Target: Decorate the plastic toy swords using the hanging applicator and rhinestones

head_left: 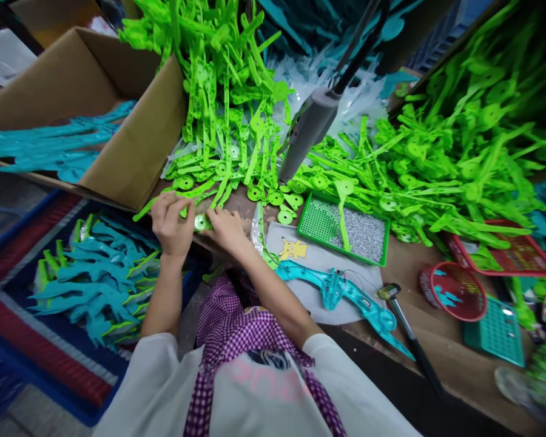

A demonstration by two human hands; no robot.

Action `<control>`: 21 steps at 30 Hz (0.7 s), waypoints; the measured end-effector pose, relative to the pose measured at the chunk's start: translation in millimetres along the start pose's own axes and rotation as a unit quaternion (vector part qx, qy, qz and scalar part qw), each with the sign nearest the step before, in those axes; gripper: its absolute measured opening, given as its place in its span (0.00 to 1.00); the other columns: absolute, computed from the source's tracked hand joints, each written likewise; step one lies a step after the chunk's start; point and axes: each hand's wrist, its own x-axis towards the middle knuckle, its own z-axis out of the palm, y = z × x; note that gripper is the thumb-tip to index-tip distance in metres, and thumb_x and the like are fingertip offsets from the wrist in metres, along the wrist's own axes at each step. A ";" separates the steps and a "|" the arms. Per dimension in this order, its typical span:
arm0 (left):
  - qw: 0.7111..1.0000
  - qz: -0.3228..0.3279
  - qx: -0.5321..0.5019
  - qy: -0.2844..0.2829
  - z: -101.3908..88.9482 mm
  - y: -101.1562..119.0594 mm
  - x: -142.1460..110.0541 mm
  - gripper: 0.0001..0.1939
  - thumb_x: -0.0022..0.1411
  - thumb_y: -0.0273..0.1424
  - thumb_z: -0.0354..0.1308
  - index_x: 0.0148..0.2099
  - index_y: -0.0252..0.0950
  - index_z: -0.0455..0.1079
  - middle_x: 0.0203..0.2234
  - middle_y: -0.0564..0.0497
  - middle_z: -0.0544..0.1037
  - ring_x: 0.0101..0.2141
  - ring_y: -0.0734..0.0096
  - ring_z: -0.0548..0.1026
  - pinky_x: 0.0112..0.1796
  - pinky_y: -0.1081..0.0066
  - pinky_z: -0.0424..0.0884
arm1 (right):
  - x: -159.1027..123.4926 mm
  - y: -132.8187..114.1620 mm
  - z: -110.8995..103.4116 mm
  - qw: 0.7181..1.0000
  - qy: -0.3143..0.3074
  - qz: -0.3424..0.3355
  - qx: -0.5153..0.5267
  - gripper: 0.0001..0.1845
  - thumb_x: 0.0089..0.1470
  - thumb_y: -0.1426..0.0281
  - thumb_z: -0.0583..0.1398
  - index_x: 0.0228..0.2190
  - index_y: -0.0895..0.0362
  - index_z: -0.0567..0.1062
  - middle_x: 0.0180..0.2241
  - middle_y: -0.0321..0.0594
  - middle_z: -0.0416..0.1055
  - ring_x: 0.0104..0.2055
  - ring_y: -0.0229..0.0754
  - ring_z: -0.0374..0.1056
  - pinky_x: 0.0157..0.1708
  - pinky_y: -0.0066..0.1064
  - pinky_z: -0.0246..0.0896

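Observation:
My left hand [171, 223] is at the table's front edge with its fingers pinched together; a bit of bright green plastic shows at the fingertips, and what exactly they grip is partly hidden. Right beside it, my right hand [227, 229] has its fingers closed on the edge of a green plastic part with a round disc [201, 223]. The disc lies between my two hands, a hole at its middle. To the right, a clear blue plastic part with a mechanism [332, 288] rests on a white cloth [309, 309] printed with a yellow cartoon figure.
Green parts [477, 152] are heaped behind and right. A grey electric screwdriver [309, 130] hangs overhead. A green tray [384, 246] holds small metal pieces. A hammer [412, 334] and red basket [455, 291] stand right. A cardboard box [136, 145] and blue crate [84, 413] are left.

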 end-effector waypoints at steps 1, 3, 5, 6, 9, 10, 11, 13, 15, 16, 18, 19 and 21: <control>1.000 -0.002 0.002 0.007 -4.7 -0.2 -6.0 0.07 0.64 0.39 0.61 0.37 0.41 0.74 0.36 0.45 0.76 0.49 0.53 0.77 0.55 0.49 0.72 | -5.1 2.4 -1.4 1.000 0.000 0.002 0.006 0.19 0.66 0.60 0.58 0.53 0.57 0.70 0.55 0.52 0.71 0.56 0.54 0.67 0.54 0.47 0.60; 0.998 -0.026 -0.008 0.048 -16.1 -2.0 -21.3 0.10 0.63 0.42 0.62 0.35 0.42 0.71 0.34 0.45 0.74 0.47 0.51 0.77 0.54 0.45 0.72 | -30.0 10.7 -4.2 0.999 0.025 -0.003 0.029 0.19 0.66 0.60 0.57 0.53 0.58 0.71 0.55 0.53 0.71 0.57 0.54 0.66 0.54 0.47 0.61; 0.987 -0.080 -0.056 0.128 -28.4 0.7 -40.7 0.14 0.60 0.46 0.64 0.34 0.43 0.67 0.33 0.47 0.71 0.44 0.54 0.77 0.52 0.45 0.74 | -68.9 19.2 -4.9 0.992 0.078 -0.018 0.093 0.21 0.67 0.59 0.55 0.55 0.58 0.70 0.52 0.52 0.72 0.55 0.52 0.68 0.54 0.45 0.64; 0.973 -0.121 -0.101 0.169 -33.9 6.1 -51.8 0.15 0.59 0.47 0.64 0.35 0.43 0.66 0.34 0.49 0.70 0.43 0.56 0.77 0.50 0.47 0.76 | -89.6 21.9 -3.7 0.986 0.098 -0.027 0.136 0.21 0.68 0.58 0.53 0.55 0.57 0.71 0.50 0.51 0.73 0.54 0.50 0.69 0.54 0.44 0.65; 0.896 -0.307 -0.290 0.137 -42.5 40.5 -88.0 0.17 0.58 0.46 0.66 0.37 0.44 0.65 0.39 0.52 0.71 0.39 0.66 0.77 0.40 0.58 0.80 | -136.4 21.3 9.7 0.959 0.115 -0.051 0.252 0.26 0.69 0.55 0.50 0.62 0.54 0.65 0.54 0.48 0.73 0.56 0.46 0.70 0.56 0.40 0.67; 0.859 -0.370 -0.346 0.070 -42.5 56.0 -100.1 0.17 0.57 0.47 0.67 0.37 0.44 0.65 0.39 0.52 0.72 0.36 0.68 0.77 0.37 0.62 0.81 | -144.1 19.5 17.0 0.951 0.116 -0.051 0.281 0.28 0.69 0.55 0.50 0.64 0.54 0.63 0.55 0.49 0.73 0.57 0.46 0.71 0.56 0.40 0.68; 0.819 -0.423 -0.386 0.004 -41.4 71.4 -111.5 0.18 0.55 0.47 0.69 0.37 0.44 0.66 0.38 0.53 0.73 0.35 0.70 0.77 0.35 0.64 0.80 | -148.1 18.1 24.8 0.944 0.123 -0.042 0.302 0.28 0.69 0.55 0.50 0.65 0.54 0.62 0.56 0.49 0.73 0.57 0.45 0.71 0.56 0.39 0.69; 0.755 -0.485 -0.433 -0.086 -37.7 96.3 -129.5 0.20 0.54 0.49 0.70 0.36 0.44 0.66 0.36 0.53 0.75 0.33 0.71 0.78 0.34 0.67 0.81 | -149.0 18.8 39.1 0.931 0.152 -0.003 0.332 0.26 0.69 0.56 0.50 0.62 0.55 0.67 0.54 0.49 0.76 0.54 0.46 0.73 0.54 0.39 0.70; 0.721 -0.504 -0.454 -0.145 -35.0 106.9 -136.5 0.21 0.54 0.51 0.69 0.36 0.43 0.67 0.34 0.53 0.76 0.33 0.70 0.79 0.34 0.67 0.81 | -147.9 26.0 47.1 0.914 0.190 0.042 0.355 0.23 0.68 0.57 0.51 0.56 0.54 0.74 0.52 0.48 0.78 0.53 0.47 0.75 0.53 0.39 0.71; 0.714 -0.497 -0.458 -0.183 -34.2 106.1 -134.5 0.21 0.53 0.51 0.69 0.35 0.43 0.68 0.34 0.52 0.77 0.33 0.70 0.79 0.33 0.67 0.81 | -148.4 32.0 48.1 0.906 0.203 0.060 0.367 0.23 0.67 0.56 0.52 0.53 0.54 0.76 0.51 0.48 0.79 0.52 0.47 0.75 0.53 0.40 0.72; 0.724 -0.454 -0.443 -0.271 -31.2 95.4 -119.5 0.21 0.53 0.52 0.69 0.35 0.42 0.70 0.32 0.51 0.79 0.31 0.67 0.80 0.30 0.66 0.80 | -152.3 46.8 45.1 0.890 0.211 0.087 0.395 0.22 0.65 0.55 0.55 0.51 0.54 0.79 0.49 0.47 0.80 0.50 0.48 0.76 0.51 0.41 0.72; 0.741 -0.418 -0.424 -0.312 -27.1 87.7 -107.4 0.19 0.54 0.51 0.68 0.35 0.41 0.72 0.32 0.50 0.79 0.30 0.66 0.80 0.30 0.66 0.80 | -155.1 54.6 41.8 0.884 0.209 0.101 0.406 0.23 0.65 0.54 0.55 0.49 0.54 0.79 0.48 0.46 0.81 0.49 0.49 0.77 0.50 0.42 0.73; 0.809 -0.336 -0.357 -0.324 -9.7 73.8 -79.0 0.14 0.59 0.45 0.66 0.38 0.41 0.75 0.31 0.50 0.80 0.32 0.65 0.80 0.35 0.65 0.79 | -160.0 68.7 34.3 0.875 0.201 0.129 0.421 0.23 0.63 0.52 0.56 0.46 0.53 0.81 0.44 0.44 0.82 0.47 0.49 0.77 0.48 0.42 0.74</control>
